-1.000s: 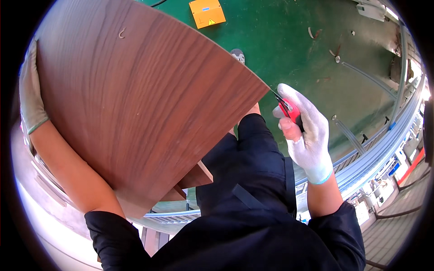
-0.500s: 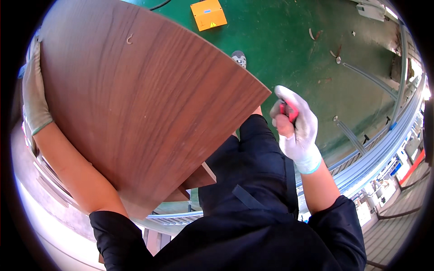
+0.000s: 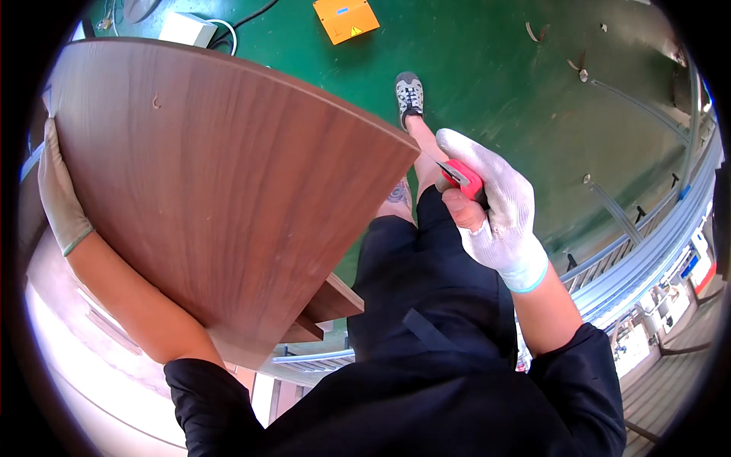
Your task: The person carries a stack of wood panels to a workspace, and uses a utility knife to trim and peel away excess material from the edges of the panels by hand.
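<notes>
A large brown wood-grain board (image 3: 228,175) fills the left of the view, tilted in front of my body. At its far left edge is my gloved left hand (image 3: 61,186), fingers wrapped round behind the edge and partly hidden, with the forearm lying along the board. My right hand (image 3: 495,209), in a white glove with a bare thumb, is closed round a red utility knife (image 3: 466,177). The knife's thin blade points left, its tip close to the board's right corner; whether it touches I cannot tell.
An orange box (image 3: 346,19) with a warning sign lies on the green floor (image 3: 502,68). A white box (image 3: 186,29) with cables stands behind the board. Long metal profiles (image 3: 647,266) run along the right on a rack. Smaller brown panels (image 3: 331,298) show under the board, beside my legs.
The board has tilted and its right corner has moved left and slightly nearer me. My right hand has turned and moved slightly left, bringing the knife's blade into view at the corner.
</notes>
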`<state>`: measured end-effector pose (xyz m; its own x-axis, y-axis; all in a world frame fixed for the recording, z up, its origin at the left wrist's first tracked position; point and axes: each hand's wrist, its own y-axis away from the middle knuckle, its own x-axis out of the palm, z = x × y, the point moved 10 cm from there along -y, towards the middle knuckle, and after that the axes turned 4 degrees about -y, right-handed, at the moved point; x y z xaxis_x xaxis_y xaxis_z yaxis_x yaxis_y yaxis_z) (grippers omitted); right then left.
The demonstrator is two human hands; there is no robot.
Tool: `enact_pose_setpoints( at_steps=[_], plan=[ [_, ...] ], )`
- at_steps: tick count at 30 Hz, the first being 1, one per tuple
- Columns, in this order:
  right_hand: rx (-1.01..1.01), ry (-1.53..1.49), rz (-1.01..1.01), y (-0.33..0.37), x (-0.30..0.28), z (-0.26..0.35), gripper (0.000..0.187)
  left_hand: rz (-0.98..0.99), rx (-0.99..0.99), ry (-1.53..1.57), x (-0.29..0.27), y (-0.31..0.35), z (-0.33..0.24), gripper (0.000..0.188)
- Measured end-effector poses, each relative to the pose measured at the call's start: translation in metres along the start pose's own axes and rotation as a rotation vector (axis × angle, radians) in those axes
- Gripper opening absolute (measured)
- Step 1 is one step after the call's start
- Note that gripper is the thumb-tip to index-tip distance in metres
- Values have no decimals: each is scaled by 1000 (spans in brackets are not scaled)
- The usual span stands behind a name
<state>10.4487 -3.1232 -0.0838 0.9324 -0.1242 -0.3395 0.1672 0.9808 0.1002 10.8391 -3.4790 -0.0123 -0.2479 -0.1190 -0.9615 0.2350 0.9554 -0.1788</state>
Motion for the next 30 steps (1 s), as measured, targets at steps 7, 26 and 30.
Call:
enact_pose_setpoints(
  at_steps=[7,26,30],
  plan=[
    [-117,80,17,-3,2,6,40,13,-154,92,4,1,6,56],
    [-181,50,-55,-12,-6,-3,43,14,-350,169,6,11,4,70],
    [-218,30,-37,-15,-4,-8,44,43,-393,229,9,11,8,70]
  ],
)
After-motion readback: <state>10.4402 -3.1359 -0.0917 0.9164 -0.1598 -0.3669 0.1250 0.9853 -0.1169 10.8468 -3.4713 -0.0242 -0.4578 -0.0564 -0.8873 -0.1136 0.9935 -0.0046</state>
